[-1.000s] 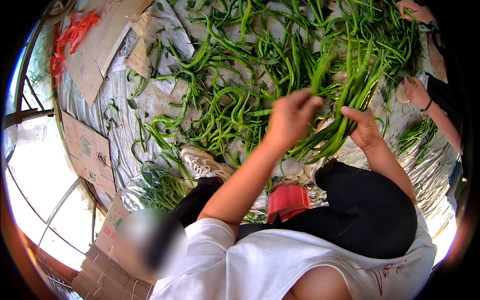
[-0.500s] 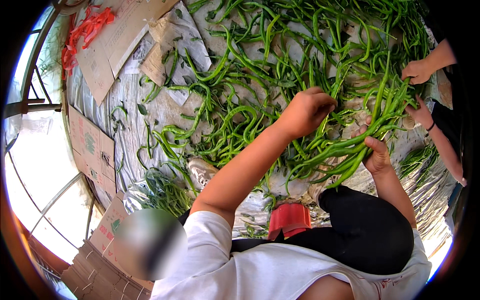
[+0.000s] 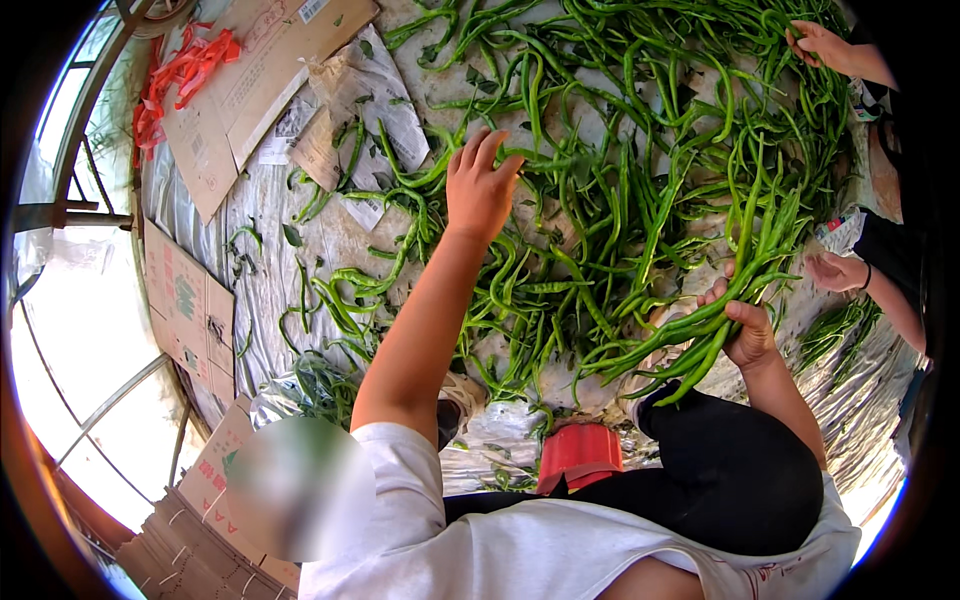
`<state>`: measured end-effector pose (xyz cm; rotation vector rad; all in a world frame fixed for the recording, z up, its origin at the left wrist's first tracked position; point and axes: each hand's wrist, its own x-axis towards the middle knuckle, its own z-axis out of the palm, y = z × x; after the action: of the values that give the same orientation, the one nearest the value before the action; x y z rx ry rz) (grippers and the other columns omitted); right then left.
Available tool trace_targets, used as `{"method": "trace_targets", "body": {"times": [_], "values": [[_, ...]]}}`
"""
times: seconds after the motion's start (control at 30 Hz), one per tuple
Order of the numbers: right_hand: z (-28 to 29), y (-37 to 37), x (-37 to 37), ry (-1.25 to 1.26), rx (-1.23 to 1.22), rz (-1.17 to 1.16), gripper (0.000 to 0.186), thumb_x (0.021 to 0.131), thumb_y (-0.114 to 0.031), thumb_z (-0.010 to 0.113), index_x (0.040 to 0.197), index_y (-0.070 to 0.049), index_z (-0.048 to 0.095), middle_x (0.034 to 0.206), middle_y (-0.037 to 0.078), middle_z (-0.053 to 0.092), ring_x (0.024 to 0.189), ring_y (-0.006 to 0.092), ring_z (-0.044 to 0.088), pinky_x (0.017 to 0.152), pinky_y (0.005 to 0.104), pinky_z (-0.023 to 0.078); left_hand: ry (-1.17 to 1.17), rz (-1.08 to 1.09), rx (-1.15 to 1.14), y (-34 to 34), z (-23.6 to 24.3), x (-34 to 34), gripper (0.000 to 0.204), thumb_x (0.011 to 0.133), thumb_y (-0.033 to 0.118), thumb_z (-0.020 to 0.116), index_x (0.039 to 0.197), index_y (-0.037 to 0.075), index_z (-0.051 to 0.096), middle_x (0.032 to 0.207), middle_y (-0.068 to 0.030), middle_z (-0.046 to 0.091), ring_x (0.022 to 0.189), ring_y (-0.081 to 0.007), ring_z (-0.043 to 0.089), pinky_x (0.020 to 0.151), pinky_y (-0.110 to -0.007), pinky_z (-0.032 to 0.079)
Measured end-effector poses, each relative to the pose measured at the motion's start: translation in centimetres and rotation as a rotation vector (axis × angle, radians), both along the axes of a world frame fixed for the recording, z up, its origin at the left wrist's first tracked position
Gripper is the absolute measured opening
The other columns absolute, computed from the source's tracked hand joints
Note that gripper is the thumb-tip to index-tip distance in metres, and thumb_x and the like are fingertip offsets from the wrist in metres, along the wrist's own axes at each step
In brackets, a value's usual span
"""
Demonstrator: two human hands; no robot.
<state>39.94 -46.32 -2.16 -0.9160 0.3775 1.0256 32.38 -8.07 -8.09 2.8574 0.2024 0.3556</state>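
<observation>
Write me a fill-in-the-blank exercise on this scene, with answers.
The bunched peppers are gripped by the person's ____ hand.
The left hand is stretched out over loose peppers coloured ____.
The tangled strips near the cardboard are coloured ____.
The person's shirt is coloured ____.

Missing words: right; green; red; white.

Wrinkled silvery floor sheeting (image 3: 268, 285); bright daylight (image 3: 100, 300) beyond metal frame (image 3: 85, 217).
</observation>
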Motion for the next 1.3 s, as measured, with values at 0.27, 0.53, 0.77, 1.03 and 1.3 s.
{"method": "trace_targets", "body": {"times": [0.27,0.53,0.77,1.03,1.3], "values": [[0.8,0.9,0.4,-0.052,-0.016,0.012,0.054,0.066,-0.001,0.072,0.116,-0.009,0.051,0.089,0.005,0.058,0.091,0.0224,0.058,0.094,0.0414,0.045,-0.231,0.394,-0.715,-7.8,7.3,-1.4,0.026,0.076,-0.012,0.058,0.096,0.006,0.059,0.102,-0.0135,0.054,0.097,-0.0281,0.054,0.075,-0.032,0.047],[1.4,2.9,-0.4,-0.101,-0.083,0.061,0.055,0.066,0.001,0.070,0.116,-0.007,0.050,0.088,0.007,0.058,0.089,0.0248,0.059,0.093,0.0430,0.045,-0.170,0.375,-0.990,-15.1,8.5,-1.3,0.080,0.073,-0.010,0.065,0.140,0.005,0.023,0.128,-0.0232,0.035,0.089,-0.0281,0.052,0.072,-0.034,0.050],[1.4,0.9,0.3,-0.063,-0.035,0.041,0.055,0.067,0.002,0.068,0.118,-0.006,0.050,0.089,0.007,0.059,0.089,0.0251,0.059,0.094,0.0454,0.044,-0.118,0.600,-0.931,-13.5,8.7,-2.9,0.094,0.068,-0.009,0.074,0.140,0.005,0.016,0.136,-0.0225,0.032,0.072,-0.0214,0.057,0.067,-0.030,0.051],[1.9,1.8,0.4,-0.075,-0.035,0.058,0.054,0.069,0.000,0.068,0.119,-0.007,0.047,0.092,0.008,0.059,0.097,0.0276,0.060,0.093,0.0423,0.046,-0.184,0.293,-0.689,-16.6,9.6,-2.5,0.027,0.076,0.002,0.070,0.100,0.002,0.059,0.135,-0.0236,0.043,0.078,-0.0291,0.064,0.064,-0.035,0.053],[1.5,1.4,-0.5,-0.115,-0.111,-0.007,0.041,0.075,0.003,0.064,0.113,-0.004,0.051,0.104,0.011,0.061,0.101,0.0266,0.061,0.090,0.0392,0.049,-0.140,-0.014,-0.982,-22.8,7.2,-4.0,0.036,0.076,-0.004,0.062,0.112,-0.003,0.055,0.117,-0.0211,0.053,0.096,-0.0354,0.059,0.082,-0.038,0.050]]}}
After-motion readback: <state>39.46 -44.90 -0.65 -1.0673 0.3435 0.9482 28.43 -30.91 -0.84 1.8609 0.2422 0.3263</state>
